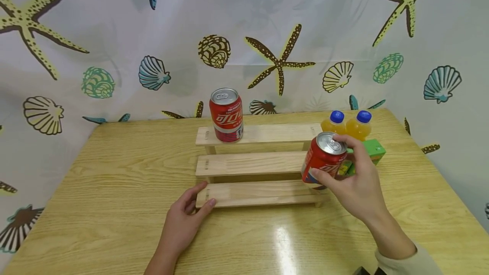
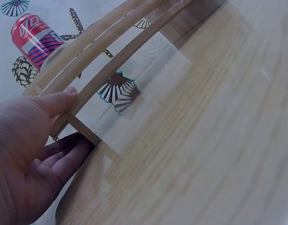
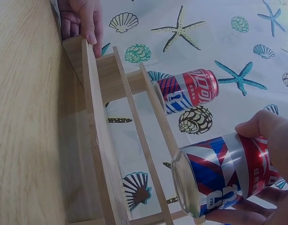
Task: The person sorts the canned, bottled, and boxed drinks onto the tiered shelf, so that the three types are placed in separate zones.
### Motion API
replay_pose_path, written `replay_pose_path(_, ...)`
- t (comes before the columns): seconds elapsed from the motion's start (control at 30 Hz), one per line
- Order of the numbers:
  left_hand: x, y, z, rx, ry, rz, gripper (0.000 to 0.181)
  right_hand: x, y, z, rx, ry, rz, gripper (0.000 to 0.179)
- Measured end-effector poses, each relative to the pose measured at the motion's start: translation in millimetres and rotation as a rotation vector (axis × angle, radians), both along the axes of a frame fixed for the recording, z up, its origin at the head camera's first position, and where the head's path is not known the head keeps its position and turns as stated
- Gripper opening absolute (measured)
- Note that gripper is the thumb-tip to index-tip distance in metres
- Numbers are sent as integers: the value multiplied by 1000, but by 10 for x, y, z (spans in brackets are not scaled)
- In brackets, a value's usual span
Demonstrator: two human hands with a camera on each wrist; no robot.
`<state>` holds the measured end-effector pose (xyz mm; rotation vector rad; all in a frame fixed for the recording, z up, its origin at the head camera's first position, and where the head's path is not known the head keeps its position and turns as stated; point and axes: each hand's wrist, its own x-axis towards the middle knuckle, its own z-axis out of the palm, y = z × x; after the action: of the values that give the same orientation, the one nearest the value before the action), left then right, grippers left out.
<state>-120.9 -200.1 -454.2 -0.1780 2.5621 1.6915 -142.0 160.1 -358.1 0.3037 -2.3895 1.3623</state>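
A three-step wooden rack stands on the table. My left hand grips the left end of its lowest step; in the left wrist view, the thumb lies on the step and the other fingers are lower, by the end leg. Above the rack's right end, my right hand holds a red cola can, slightly tilted. The right wrist view shows that can's base apart from the steps. Another red cola can stands upright on the top step's left end.
Two orange drink bottles with blue caps stand behind my right hand, beside the rack's right end. A green carton is next to them, partly hidden by the hand. A shell-and-starfish patterned cloth hangs behind the table.
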Motion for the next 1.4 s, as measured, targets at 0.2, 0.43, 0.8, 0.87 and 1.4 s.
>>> replay_pose_path(0.2,-1,1,-3,-2,-2,3,63,-57,-38,5,19,19,6,73)
replay_pose_path(0.43,-2,1,-26,3,-5,13,63,-139,-64,1,45,60,1,73)
replay_pose_path(0.8,5,5,4,1,7,7,64,-262,-74,23,98,88,-25,74)
replay_pose_path(0.87,2,4,0,-2,3,11,64,-280,-83,34,101,83,-26,74)
replay_pose_path(1.4,11,-3,9,1,5,4,62,-394,-162,116,80,96,3,71)
